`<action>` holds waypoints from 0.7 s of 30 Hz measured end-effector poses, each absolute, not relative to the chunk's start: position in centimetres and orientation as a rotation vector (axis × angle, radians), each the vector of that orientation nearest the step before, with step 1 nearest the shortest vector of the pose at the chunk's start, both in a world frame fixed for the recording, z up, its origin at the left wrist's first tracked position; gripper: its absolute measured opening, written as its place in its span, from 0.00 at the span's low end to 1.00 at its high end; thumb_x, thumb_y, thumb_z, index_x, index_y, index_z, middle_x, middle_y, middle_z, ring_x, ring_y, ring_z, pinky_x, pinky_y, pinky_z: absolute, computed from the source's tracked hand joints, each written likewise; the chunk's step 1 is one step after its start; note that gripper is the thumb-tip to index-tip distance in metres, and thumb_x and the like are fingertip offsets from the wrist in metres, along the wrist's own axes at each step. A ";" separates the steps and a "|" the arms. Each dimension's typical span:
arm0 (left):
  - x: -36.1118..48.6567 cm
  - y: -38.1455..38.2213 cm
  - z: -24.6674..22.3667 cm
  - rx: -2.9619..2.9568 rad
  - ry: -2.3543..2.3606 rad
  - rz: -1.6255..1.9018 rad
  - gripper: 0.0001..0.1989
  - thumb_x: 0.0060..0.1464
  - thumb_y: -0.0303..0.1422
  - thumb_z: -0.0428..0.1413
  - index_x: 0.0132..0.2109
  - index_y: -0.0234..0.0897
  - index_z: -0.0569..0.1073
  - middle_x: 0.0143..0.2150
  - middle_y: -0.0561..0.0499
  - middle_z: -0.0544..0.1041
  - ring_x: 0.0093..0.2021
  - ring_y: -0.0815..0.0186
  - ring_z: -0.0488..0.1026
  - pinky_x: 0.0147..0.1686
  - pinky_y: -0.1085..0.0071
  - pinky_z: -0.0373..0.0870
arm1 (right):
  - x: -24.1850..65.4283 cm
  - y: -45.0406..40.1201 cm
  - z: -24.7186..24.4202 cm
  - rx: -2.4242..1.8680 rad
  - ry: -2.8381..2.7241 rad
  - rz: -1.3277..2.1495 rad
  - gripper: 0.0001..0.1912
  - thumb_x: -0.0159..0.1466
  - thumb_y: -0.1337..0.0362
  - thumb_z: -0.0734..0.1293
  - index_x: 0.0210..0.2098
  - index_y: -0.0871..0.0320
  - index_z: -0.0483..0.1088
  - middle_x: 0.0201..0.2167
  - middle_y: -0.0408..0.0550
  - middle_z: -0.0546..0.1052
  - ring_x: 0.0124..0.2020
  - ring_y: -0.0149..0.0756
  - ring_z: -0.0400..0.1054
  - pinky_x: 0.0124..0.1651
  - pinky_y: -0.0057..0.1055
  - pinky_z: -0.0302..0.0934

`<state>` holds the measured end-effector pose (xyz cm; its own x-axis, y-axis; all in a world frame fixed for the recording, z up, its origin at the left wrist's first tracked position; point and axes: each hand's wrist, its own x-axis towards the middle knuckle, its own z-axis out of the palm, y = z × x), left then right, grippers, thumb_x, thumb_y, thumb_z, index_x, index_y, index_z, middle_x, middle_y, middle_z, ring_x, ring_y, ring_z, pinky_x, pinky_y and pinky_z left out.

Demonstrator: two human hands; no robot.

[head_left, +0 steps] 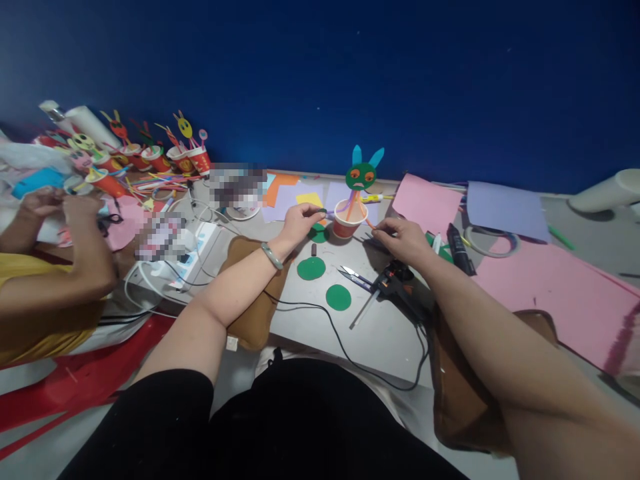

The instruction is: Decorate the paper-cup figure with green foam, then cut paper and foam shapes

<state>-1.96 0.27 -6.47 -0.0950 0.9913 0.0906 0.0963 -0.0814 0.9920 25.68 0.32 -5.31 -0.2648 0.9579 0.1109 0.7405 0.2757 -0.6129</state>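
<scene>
Left hand (301,223): reaches in from the cup's left, palm down, thumb and forefinger appearing to pinch the outer end of a thin purple stem (331,212); a pale green bangle (271,256) circles the wrist.
Right hand (400,237): comes in from the opposite side, wrist low, fingers curled, thumb and forefinger seeming to nip the tip of a thin orange stem (371,224).
Pull on the stems: uneven tugging could bend them or work them loose, or tip the light cup sideways.
Red-and-white paper cup (345,229): upright on the grey table (305,313) between the hands, rim upward; neither palm braces it, so a knock could topple it.
Green paper face with blue ears (357,179): stands above the cup on thin stems; top-heavy, it might lean or twist if they flex.
Silver-bladed snips (353,277): open points lie bare near the green paper discs (311,269); a lowered hand could get pricked.
Black glue gun (400,293): on its side below the right forearm; if hot, it could burn skin, though its heat cannot be told.
Black cable (340,333): loops across the near side; a snagging arm could drag the gun.
</scene>
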 end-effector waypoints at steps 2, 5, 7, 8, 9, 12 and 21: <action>-1.9 0.2 -6.4 1.291 1.305 1.306 0.04 0.50 0.29 0.67 0.34 0.35 0.80 0.32 0.52 0.81 0.35 0.67 0.75 0.41 0.69 0.70 | 25.7 0.3 -5.4 -1.524 -2.087 0.622 0.08 0.61 0.59 0.68 0.31 0.54 0.77 0.29 0.48 0.81 0.33 0.43 0.73 0.38 0.37 0.64; -2.0 0.2 -6.3 1.297 1.316 1.307 0.04 0.50 0.28 0.67 0.34 0.34 0.80 0.33 0.51 0.81 0.35 0.67 0.75 0.43 0.68 0.69 | 25.7 0.4 -5.4 -1.524 -2.088 0.621 0.08 0.61 0.59 0.68 0.31 0.54 0.77 0.30 0.48 0.82 0.34 0.43 0.73 0.38 0.36 0.64; -2.0 0.1 -6.2 1.302 1.328 1.312 0.03 0.51 0.28 0.67 0.35 0.34 0.81 0.34 0.50 0.82 0.36 0.66 0.75 0.44 0.67 0.70 | 25.7 0.4 -5.5 -1.523 -2.087 0.616 0.08 0.61 0.59 0.68 0.31 0.54 0.78 0.30 0.48 0.82 0.34 0.43 0.73 0.38 0.36 0.64; -2.0 0.0 -6.1 1.302 1.330 1.311 0.03 0.51 0.29 0.67 0.35 0.34 0.81 0.34 0.49 0.82 0.36 0.66 0.75 0.44 0.67 0.70 | 25.7 0.4 -5.5 -1.525 -2.087 0.614 0.08 0.61 0.59 0.68 0.31 0.54 0.78 0.30 0.48 0.82 0.34 0.43 0.73 0.38 0.36 0.64; -2.0 -0.1 -6.0 1.298 1.325 1.308 0.04 0.52 0.29 0.66 0.35 0.34 0.81 0.35 0.49 0.82 0.37 0.66 0.75 0.44 0.67 0.70 | 25.7 0.4 -5.5 -1.528 -2.085 0.612 0.08 0.61 0.58 0.68 0.31 0.54 0.78 0.30 0.49 0.82 0.34 0.43 0.74 0.39 0.37 0.64; -2.0 -0.1 -6.0 1.262 1.293 1.305 0.08 0.49 0.30 0.68 0.38 0.33 0.81 0.35 0.49 0.82 0.36 0.66 0.76 0.42 0.67 0.71 | 25.7 0.4 -5.5 -1.533 -2.078 0.612 0.09 0.61 0.58 0.68 0.32 0.55 0.78 0.30 0.49 0.81 0.34 0.43 0.74 0.39 0.37 0.64; -2.0 0.0 -6.1 1.254 1.291 1.322 0.08 0.49 0.30 0.69 0.36 0.34 0.80 0.35 0.49 0.82 0.37 0.66 0.76 0.42 0.67 0.71 | 25.6 0.3 -5.3 -1.506 -2.063 0.609 0.07 0.60 0.59 0.68 0.30 0.53 0.76 0.28 0.48 0.81 0.32 0.43 0.73 0.38 0.37 0.65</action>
